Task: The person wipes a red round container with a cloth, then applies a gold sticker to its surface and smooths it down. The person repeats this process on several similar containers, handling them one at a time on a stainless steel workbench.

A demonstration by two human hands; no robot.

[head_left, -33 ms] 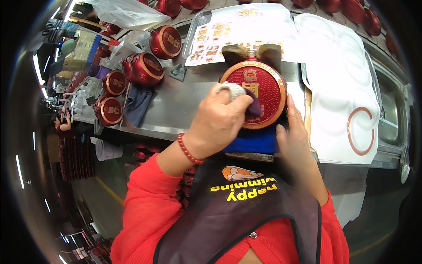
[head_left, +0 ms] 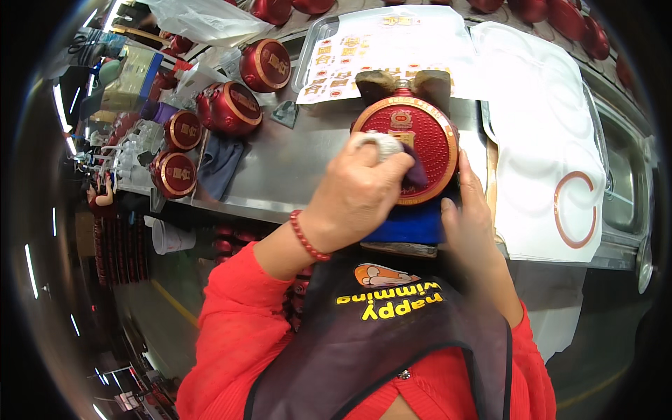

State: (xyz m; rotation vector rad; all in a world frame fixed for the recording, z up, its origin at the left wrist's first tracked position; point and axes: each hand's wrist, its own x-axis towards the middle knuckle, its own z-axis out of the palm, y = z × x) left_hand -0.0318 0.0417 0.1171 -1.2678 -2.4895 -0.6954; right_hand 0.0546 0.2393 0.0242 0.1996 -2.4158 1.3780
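One round red gold-rimmed flask (head_left: 413, 143), left fingers (head_left: 378, 157) gripping a cloth (head_left: 413, 175), right fingers (head_left: 467, 183) clasping its edge.

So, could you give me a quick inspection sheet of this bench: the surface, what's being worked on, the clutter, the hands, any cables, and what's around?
Surface: grey metal bench, mostly covered.
Job's things: round red flask with gold rim on a blue pad; purple cloth pressed to its face.
Clutter: four more red flasks at the left, a grey rag, a sheet of gold-and-red labels, white backing sheets, a clear plastic bag.
Hands: left hand, with a bandaged finger, holds the cloth on the flask; right hand steadies the flask's lower right edge.
Cables: nothing seen.
Surroundings: a metal sink at the right, a row of red flasks along the back, floor below.
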